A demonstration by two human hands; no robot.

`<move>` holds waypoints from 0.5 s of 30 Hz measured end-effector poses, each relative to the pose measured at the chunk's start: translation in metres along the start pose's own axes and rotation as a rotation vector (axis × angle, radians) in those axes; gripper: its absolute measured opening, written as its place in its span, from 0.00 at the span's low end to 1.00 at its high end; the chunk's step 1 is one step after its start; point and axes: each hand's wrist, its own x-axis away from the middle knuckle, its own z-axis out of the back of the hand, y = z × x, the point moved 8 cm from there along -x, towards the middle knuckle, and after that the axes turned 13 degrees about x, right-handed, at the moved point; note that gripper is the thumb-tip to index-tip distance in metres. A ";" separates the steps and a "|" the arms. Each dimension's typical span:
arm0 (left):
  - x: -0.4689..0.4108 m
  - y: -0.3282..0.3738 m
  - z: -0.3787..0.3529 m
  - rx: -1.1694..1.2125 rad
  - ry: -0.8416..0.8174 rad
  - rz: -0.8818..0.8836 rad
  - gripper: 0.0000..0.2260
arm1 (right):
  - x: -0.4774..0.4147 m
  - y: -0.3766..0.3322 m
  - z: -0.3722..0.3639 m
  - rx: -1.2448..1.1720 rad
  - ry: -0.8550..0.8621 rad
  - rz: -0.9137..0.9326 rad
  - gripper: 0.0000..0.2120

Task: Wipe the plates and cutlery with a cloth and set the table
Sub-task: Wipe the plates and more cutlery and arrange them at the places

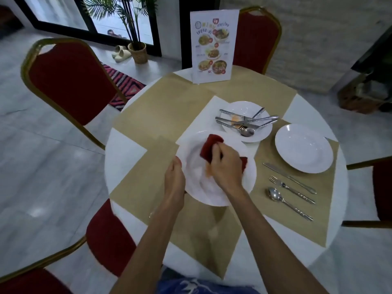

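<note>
Wiping is in hand: the right hand clutches the red cloth and presses it on the plate near the bench's middle. The left hand grips the plate's left rim. An orange smear remains, so the next stroke probably needs to cross it.

Reaching both bare forearms forward, gripping a plate by its rim in the left hand, thumb on top, and clutching a cloth under the curled right hand.
</note>
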 end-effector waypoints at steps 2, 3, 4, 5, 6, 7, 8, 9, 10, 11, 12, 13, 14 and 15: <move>0.012 -0.004 -0.011 -0.028 0.017 -0.016 0.23 | 0.022 -0.006 -0.035 0.195 -0.155 0.142 0.20; 0.016 -0.002 -0.013 -0.034 0.035 -0.036 0.23 | 0.038 -0.007 -0.046 0.214 -0.238 0.208 0.24; 0.018 0.002 -0.011 -0.025 0.068 -0.057 0.22 | 0.057 -0.009 -0.051 0.175 -0.335 0.294 0.26; 0.019 0.007 -0.006 -0.011 0.105 -0.075 0.20 | 0.077 -0.011 -0.049 0.120 -0.425 0.386 0.26; 0.022 0.012 -0.002 -0.010 0.134 -0.094 0.17 | 0.097 -0.005 -0.043 0.102 -0.499 0.456 0.25; 0.025 0.016 0.002 -0.028 0.155 -0.116 0.16 | 0.112 0.007 -0.036 0.149 -0.552 0.495 0.25; 0.030 0.017 0.004 -0.059 0.161 -0.139 0.15 | 0.117 0.022 -0.030 0.265 -0.566 0.515 0.27; 0.037 0.015 0.002 -0.089 0.157 -0.160 0.15 | 0.110 0.039 -0.023 0.393 -0.529 0.515 0.31; 0.045 0.009 -0.004 -0.115 0.149 -0.163 0.15 | 0.096 0.054 -0.017 0.512 -0.485 0.477 0.36; 0.053 0.002 -0.013 -0.139 0.124 -0.153 0.16 | 0.077 0.065 -0.014 0.584 -0.441 0.393 0.37; 0.061 -0.007 -0.024 -0.171 0.089 -0.144 0.17 | 0.058 0.074 -0.010 0.590 -0.421 0.277 0.35; 0.069 -0.013 -0.037 -0.218 0.057 -0.150 0.20 | 0.046 0.072 -0.009 0.555 -0.421 0.207 0.32; 0.074 -0.015 -0.046 -0.264 0.054 -0.181 0.22 | 0.046 0.062 -0.008 0.492 -0.426 0.204 0.31; 0.077 -0.010 -0.051 -0.290 0.072 -0.227 0.23 | 0.055 0.049 -0.009 0.432 -0.430 0.276 0.32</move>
